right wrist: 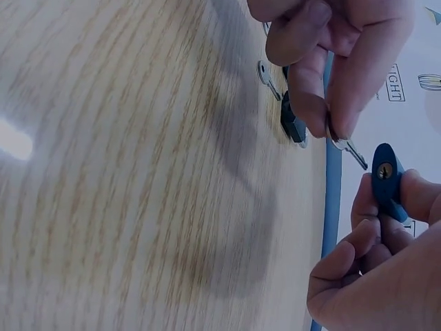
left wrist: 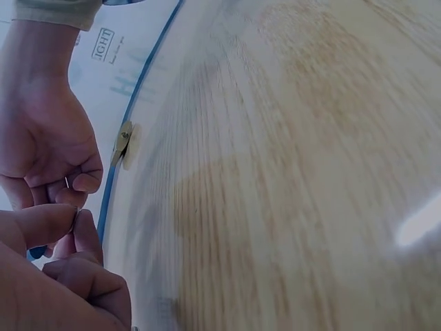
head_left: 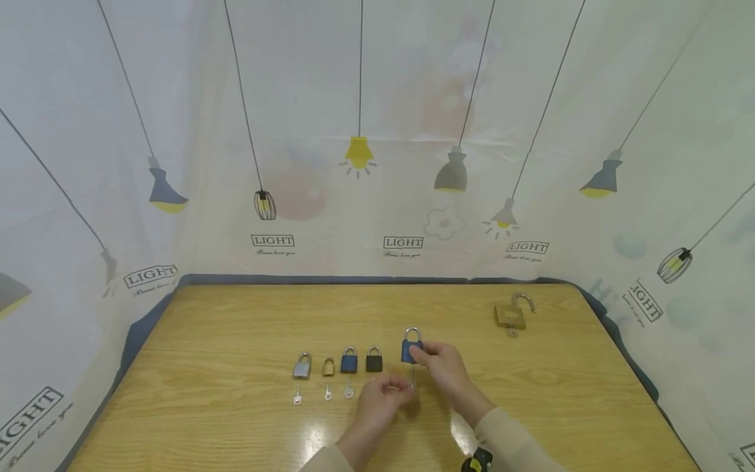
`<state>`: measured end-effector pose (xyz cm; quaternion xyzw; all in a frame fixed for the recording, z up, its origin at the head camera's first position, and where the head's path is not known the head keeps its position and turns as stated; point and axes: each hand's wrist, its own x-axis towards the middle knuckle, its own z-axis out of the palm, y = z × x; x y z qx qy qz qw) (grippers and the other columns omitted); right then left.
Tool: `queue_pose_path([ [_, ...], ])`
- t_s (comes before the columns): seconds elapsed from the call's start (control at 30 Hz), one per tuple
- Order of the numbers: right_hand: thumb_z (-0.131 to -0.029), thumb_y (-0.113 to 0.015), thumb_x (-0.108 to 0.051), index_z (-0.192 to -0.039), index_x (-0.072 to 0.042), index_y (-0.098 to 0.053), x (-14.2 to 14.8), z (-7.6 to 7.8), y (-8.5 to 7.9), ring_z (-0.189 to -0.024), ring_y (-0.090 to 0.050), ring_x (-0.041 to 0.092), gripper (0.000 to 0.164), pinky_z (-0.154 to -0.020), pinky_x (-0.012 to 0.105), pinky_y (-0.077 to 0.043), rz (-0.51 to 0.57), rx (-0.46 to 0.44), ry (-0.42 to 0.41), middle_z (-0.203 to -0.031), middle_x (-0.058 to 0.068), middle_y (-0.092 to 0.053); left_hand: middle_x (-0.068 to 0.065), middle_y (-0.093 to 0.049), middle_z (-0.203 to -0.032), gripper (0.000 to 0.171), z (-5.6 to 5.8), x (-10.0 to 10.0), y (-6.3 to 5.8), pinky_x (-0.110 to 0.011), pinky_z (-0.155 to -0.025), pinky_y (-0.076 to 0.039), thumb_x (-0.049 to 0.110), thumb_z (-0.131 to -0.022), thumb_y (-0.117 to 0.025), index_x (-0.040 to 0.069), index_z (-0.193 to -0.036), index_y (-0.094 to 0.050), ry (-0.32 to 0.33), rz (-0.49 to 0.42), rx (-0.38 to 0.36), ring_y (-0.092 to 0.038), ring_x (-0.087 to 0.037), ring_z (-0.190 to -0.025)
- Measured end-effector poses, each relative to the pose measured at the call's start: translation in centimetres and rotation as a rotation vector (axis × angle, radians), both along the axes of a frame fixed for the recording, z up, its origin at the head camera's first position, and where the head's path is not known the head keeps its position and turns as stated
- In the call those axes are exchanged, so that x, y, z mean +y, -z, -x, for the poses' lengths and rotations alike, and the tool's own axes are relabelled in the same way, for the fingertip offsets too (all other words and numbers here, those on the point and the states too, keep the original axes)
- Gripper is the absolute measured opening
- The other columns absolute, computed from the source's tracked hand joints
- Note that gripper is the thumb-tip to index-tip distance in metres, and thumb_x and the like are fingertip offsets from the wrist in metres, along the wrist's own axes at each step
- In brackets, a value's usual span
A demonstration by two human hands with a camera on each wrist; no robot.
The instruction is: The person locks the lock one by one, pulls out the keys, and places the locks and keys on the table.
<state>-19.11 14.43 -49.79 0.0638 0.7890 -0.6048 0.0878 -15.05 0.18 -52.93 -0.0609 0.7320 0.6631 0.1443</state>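
My right hand [head_left: 448, 370] holds a blue padlock [head_left: 406, 352] above the table, its shackle up and thumb on its front. A small silver key [right wrist: 353, 153] is pinched between thumb and forefinger of my left hand [head_left: 379, 401], just below the padlock. In the right wrist view, the key's tip points at the round keyhole [right wrist: 385, 170] in the padlock's underside, a small gap apart. The left wrist view shows both hands close together, with the padlock mostly hidden.
Left of my hands stand a silver padlock [head_left: 302, 370], a small brass one [head_left: 328, 369], another blue one [head_left: 349, 362] and a black one [head_left: 374, 361]. Several keys [head_left: 297, 396] lie in front. A large brass padlock [head_left: 510, 316] with its shackle open lies back right.
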Motion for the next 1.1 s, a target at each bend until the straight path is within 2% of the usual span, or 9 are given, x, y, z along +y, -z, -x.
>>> queue_pose_path([
  [0.13,-0.093,-0.061,-0.030,-0.101,-0.003,-0.068,-0.1,0.2,0.1,-0.107,-0.056,0.027,0.030,-0.100,0.058,-0.037,-0.028,0.004,-0.012,-0.100,0.008,-0.069,-0.001,-0.063,-0.088,0.020,-0.2,-0.2,0.0,-0.030,-0.068,-0.044,0.017,-0.082,-0.071,0.007,-0.097,-0.064,0.020,0.017,0.010,-0.057,-0.015,-0.078],
  [0.23,-0.091,-0.064,-0.032,-0.095,-0.005,-0.069,-0.1,0.3,0.3,-0.097,-0.057,0.022,0.027,-0.091,0.049,-0.044,-0.100,0.014,-0.035,-0.094,0.005,-0.068,-0.001,-0.062,-0.078,0.017,-0.6,-0.5,0.0,-0.028,-0.061,-0.042,0.018,-0.082,-0.071,0.008,-0.093,-0.063,0.041,0.037,0.008,-0.054,-0.015,-0.069],
  [0.33,-0.088,-0.067,-0.033,-0.093,-0.007,-0.070,-0.1,0.3,0.4,-0.091,-0.057,0.020,0.026,-0.084,0.043,-0.047,-0.177,0.018,-0.056,-0.093,0.004,-0.068,0.000,-0.060,-0.072,0.016,-1.0,-0.7,0.0,-0.027,-0.056,-0.041,0.018,-0.081,-0.071,0.008,-0.091,-0.062,0.061,0.058,0.001,-0.052,-0.015,-0.063],
  [0.53,-0.087,-0.067,-0.031,-0.095,-0.006,-0.070,-0.1,0.6,0.9,-0.092,-0.056,0.021,0.027,-0.083,0.044,-0.047,-0.255,0.005,-0.095,-0.095,0.005,-0.068,-0.001,-0.060,-0.077,0.014,-1.4,-1.0,0.1,-0.028,-0.056,-0.041,0.016,-0.080,-0.071,0.007,-0.088,-0.062,0.099,0.060,0.023,-0.051,-0.015,-0.064],
  [0.77,-0.086,-0.069,-0.030,-0.088,-0.009,-0.072,-0.2,1.2,1.6,-0.076,-0.049,0.018,0.021,-0.064,0.030,-0.038,-0.319,-0.004,-0.114,-0.083,0.002,-0.065,0.000,-0.061,-0.077,0.013,-1.7,-1.2,-0.1,-0.027,-0.056,-0.041,0.017,-0.081,-0.071,0.009,-0.086,-0.063,0.127,0.107,0.066,-0.051,-0.014,-0.064],
  [0.87,-0.086,-0.069,-0.032,-0.085,-0.010,-0.072,-0.2,1.3,1.7,-0.074,-0.049,0.017,0.022,-0.063,0.031,-0.038,-0.353,0.007,-0.120,-0.081,0.001,-0.064,0.000,-0.062,-0.076,0.013,-1.6,-1.3,-0.2,-0.027,-0.057,-0.041,0.017,-0.081,-0.072,0.008,-0.086,-0.064,0.135,0.125,0.091,-0.052,-0.014,-0.066],
  [1.0,-0.085,-0.070,-0.033,-0.085,-0.009,-0.072,-0.3,1.5,1.6,-0.080,-0.052,0.017,0.023,-0.072,0.036,-0.045,-0.398,0.022,-0.126,-0.088,0.001,-0.066,0.000,-0.064,-0.075,0.013,-1.5,-1.5,-0.2,-0.028,-0.058,-0.043,0.017,-0.081,-0.072,0.008,-0.087,-0.065,0.140,0.134,0.106,-0.054,-0.014,-0.067],
  [1.1,-0.085,-0.070,-0.033,-0.084,-0.009,-0.072,-0.3,1.6,1.6,-0.077,-0.053,0.016,0.024,-0.070,0.036,-0.045,-0.420,0.028,-0.119,-0.085,0.000,-0.067,0.000,-0.064,-0.075,0.014,-1.5,-1.5,-0.2,-0.028,-0.058,-0.044,0.017,-0.080,-0.073,0.008,-0.086,-0.065,0.139,0.143,0.112,-0.056,-0.014,-0.066],
])
